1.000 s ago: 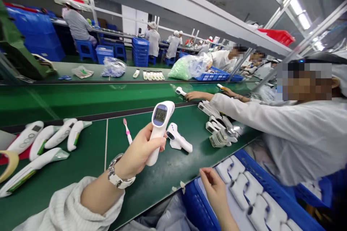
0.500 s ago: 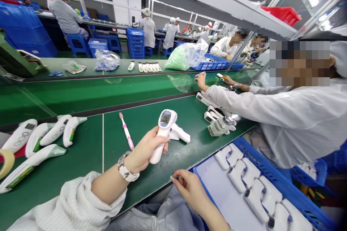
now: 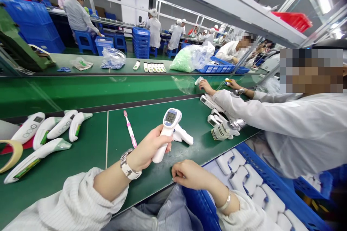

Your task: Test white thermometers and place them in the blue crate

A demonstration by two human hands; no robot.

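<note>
My left hand (image 3: 153, 146) is wrapped round the handle of a white thermometer (image 3: 169, 122), whose small screen is lit with digits and faces me. Just behind it, a second white thermometer (image 3: 184, 135) lies on the green bench (image 3: 89, 144). My right hand (image 3: 187, 175) hangs at the bench's front edge, fingers curled together; whether something small is between them is hidden. Left of the held thermometer lies a pink and white toothbrush (image 3: 130, 130).
Several white thermometer bodies (image 3: 54, 151) and a tape roll (image 3: 16, 155) lie at the left. A blue crate (image 3: 295, 202) of white housings stands at lower right. A co-worker's sleeve (image 3: 252, 110) reaches across, near a metal-topped bottle (image 3: 221, 131). A belt (image 3: 108, 88) runs behind.
My right hand has risen to the bench edge and its fingers have curled more. The view has shifted slightly left. A co-worker's hand has let go of a white piece on the belt.
</note>
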